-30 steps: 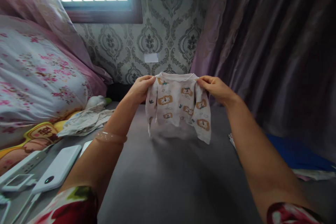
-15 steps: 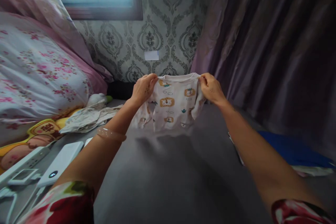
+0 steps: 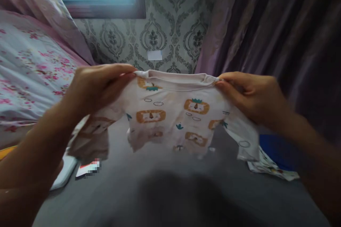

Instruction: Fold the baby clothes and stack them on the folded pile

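Observation:
A small white long-sleeved shirt (image 3: 170, 110), printed with orange lion faces and green leaves, hangs stretched between my two hands in the middle of the head view. My left hand (image 3: 102, 81) pinches it at one shoulder beside the neckline. At the opposite shoulder, my right hand (image 3: 247, 90) grips the cloth between thumb and fingers. Both sleeves dangle below the hands, and the lower hem is blurred above the grey bed surface (image 3: 119, 198).
Blue folded cloth (image 3: 277, 152) and a patterned white cloth (image 3: 271, 168) lie at the right. On the left are a white device (image 3: 64, 172), a small card (image 3: 87, 168) and floral bedding (image 3: 34, 71). Purple curtains (image 3: 239, 25) hang beside the patterned wall (image 3: 173, 17).
Both hands have come closer to me and spread farther apart, bringing the shirt along. It now looks larger, with its sleeves hanging out to the sides.

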Motion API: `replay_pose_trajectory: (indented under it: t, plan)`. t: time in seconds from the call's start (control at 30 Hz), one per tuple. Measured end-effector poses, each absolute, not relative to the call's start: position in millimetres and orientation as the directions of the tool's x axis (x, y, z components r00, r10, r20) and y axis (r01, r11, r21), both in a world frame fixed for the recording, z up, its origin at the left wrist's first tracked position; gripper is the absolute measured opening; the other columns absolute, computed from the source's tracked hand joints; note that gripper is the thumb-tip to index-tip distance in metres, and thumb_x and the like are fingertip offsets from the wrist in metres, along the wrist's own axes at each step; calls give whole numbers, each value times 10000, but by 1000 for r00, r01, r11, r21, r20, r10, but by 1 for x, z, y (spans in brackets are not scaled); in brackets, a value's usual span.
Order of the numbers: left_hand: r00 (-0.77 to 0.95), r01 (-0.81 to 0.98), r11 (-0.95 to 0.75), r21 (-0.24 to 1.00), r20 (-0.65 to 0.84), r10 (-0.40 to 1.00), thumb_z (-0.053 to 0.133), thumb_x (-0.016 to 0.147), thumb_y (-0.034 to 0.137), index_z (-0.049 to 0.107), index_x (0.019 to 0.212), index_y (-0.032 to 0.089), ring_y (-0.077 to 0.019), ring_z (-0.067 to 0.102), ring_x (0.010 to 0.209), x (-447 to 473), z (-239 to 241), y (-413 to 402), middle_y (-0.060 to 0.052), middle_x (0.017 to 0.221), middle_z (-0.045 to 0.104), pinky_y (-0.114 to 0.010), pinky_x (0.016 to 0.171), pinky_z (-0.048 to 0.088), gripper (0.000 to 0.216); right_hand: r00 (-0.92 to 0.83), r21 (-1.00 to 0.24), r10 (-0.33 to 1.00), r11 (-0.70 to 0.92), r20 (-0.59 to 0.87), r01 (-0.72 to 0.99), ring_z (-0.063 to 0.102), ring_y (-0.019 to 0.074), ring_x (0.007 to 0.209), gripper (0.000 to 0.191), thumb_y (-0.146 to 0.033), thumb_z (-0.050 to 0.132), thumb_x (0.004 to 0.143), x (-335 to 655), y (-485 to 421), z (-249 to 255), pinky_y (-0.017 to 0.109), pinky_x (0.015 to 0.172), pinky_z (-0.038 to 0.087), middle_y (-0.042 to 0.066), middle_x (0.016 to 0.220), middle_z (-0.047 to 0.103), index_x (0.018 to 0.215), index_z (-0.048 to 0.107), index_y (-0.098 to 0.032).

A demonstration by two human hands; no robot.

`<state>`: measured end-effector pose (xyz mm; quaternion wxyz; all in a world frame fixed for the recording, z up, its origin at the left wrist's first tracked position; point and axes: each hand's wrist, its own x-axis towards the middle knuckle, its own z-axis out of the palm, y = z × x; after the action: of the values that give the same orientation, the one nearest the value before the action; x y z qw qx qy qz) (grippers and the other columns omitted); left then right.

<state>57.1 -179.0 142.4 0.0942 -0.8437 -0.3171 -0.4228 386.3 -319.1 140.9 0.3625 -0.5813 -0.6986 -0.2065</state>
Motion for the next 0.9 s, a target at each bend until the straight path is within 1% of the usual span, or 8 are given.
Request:
replay_pose_trajectory:
  t: [0.07, 0.13, 0.23, 0.33, 0.5, 0.7, 0.8, 0.9]
  plan:
    - [487, 571, -783, 245, 667, 564, 507, 838, 444, 688, 1048, 203, -105, 547, 786, 60, 147, -169, 58, 771, 606, -211, 735, 392, 368, 7, -296, 784, 226, 621, 928, 598, 182, 627, 320, -533, 531, 870, 388, -314, 147, 303, 542, 437, 19, 758, 684, 944, 714, -280]
    - [583, 512, -770, 380, 505, 637, 558, 792, 463, 716, 936, 190, -119, 554, 730, 69, 132, -146, 37, 742, 629, -190, 643, 401, 347, 13, -451, 914, 189, 407, 872, 592, 168, 583, 346, -552, 562, 838, 395, -297, 137, 279, 502, 427, 12, 710, 684, 884, 728, -252]
    - [760, 447, -743, 498, 227, 609, 583, 779, 460, 718, 847, 197, -152, 575, 709, 88, 72, -105, 10, 752, 671, -201, 605, 424, 303, -85, -542, 990, 131, 109, 830, 623, 175, 660, 345, -531, 562, 832, 412, -257, 89, 259, 543, 450, 9, 789, 712, 874, 735, -235]
    - [788, 502, -720, 479, 88, 609, 519, 844, 447, 696, 833, 210, -159, 574, 694, 108, -12, -76, 3, 752, 676, -223, 617, 412, 296, -76, -477, 997, 58, -19, 877, 636, 190, 776, 329, -489, 534, 854, 425, -222, 13, 266, 640, 464, 19, 893, 722, 911, 724, -227]
    - [730, 590, -678, 439, 71, 680, 443, 902, 395, 645, 881, 226, -178, 592, 725, 134, -113, -61, -26, 795, 656, -258, 661, 402, 264, 39, -203, 999, -37, 7, 979, 613, 212, 972, 331, -416, 365, 967, 427, -202, -96, 303, 786, 427, 61, 1062, 677, 1056, 643, -258]
    - [737, 662, -729, 171, 28, 676, 308, 961, 399, 588, 952, 202, -183, 605, 777, 148, -132, -38, -80, 906, 646, -260, 675, 406, 342, 37, -1, 999, -37, -33, 999, 631, 212, 928, 355, -448, 278, 991, 435, -176, -123, 310, 758, 414, 67, 1081, 637, 1108, 564, -274]
    - [699, 705, -695, 140, 29, 715, 297, 965, 411, 584, 966, 207, -195, 611, 786, 152, -128, -20, -89, 933, 642, -268, 665, 407, 353, 37, 24, 999, -36, -18, 999, 630, 211, 908, 354, -435, 274, 994, 443, -153, -121, 311, 755, 410, 80, 1089, 628, 1127, 555, -265]
    - [662, 736, -662, 142, 54, 747, 320, 956, 390, 597, 964, 204, -192, 616, 802, 158, -129, -6, -90, 952, 637, -265, 675, 416, 334, 46, -11, 999, -46, 10, 999, 609, 213, 937, 339, -390, 312, 992, 447, -135, -124, 316, 792, 406, 95, 1083, 621, 1105, 587, -227]
